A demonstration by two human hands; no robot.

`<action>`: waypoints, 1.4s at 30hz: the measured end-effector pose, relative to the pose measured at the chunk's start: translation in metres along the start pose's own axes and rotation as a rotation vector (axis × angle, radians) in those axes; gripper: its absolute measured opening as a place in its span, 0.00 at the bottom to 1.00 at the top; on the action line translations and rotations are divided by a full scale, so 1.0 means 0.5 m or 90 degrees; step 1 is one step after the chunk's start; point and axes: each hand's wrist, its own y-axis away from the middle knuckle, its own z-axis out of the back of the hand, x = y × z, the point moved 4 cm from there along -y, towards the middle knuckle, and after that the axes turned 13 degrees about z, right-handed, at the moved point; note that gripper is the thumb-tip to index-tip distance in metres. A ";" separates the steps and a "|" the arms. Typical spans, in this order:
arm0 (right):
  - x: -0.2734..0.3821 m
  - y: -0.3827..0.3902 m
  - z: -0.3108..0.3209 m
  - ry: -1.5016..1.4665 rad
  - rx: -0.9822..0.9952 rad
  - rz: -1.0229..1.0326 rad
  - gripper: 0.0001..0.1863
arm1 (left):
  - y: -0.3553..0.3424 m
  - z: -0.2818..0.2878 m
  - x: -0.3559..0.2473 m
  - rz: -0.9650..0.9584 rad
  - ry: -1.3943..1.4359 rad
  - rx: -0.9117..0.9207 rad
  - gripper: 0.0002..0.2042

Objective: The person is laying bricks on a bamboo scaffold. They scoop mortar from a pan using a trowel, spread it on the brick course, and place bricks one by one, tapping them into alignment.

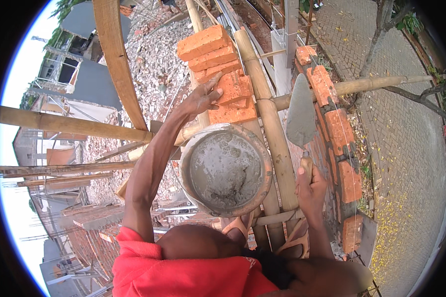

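Note:
My left hand (203, 100) reaches to a stack of orange bricks (207, 44), its fingers apart and stretched against the edge of a brick (234, 89); no firm hold shows. My right hand (311, 190) is closed round the wooden handle of a pointed trowel (301, 111). The trowel points away from me, its blade coated in grey mortar. Between my arms stands a round bucket (187, 184) of wet grey mortar (225, 166), with a hollow scooped at the near side. To the right runs a brick wall (339, 129) with mortar in its joints.
Bamboo poles (262, 89) form the scaffold under the bricks and bucket. A taut string line (343, 151) follows the wall. A curved wooden beam (118, 64) rises at the left. Rubble (156, 54) lies below; a paved road (406, 138) runs beyond the wall.

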 end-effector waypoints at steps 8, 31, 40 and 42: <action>0.083 -0.017 -0.016 0.170 -0.086 0.310 0.17 | -0.177 0.275 -0.015 0.068 0.378 -0.435 0.26; 0.376 -0.377 -0.303 0.173 0.141 0.517 0.34 | -0.168 0.269 -0.024 -0.014 0.261 -0.406 0.30; 0.372 -0.422 -0.373 0.412 0.311 0.402 0.32 | -0.186 0.274 -0.033 -0.046 0.066 -0.388 0.36; 0.392 -0.425 -0.377 0.304 0.268 0.538 0.31 | -0.183 0.262 -0.014 -0.076 0.140 -0.407 0.36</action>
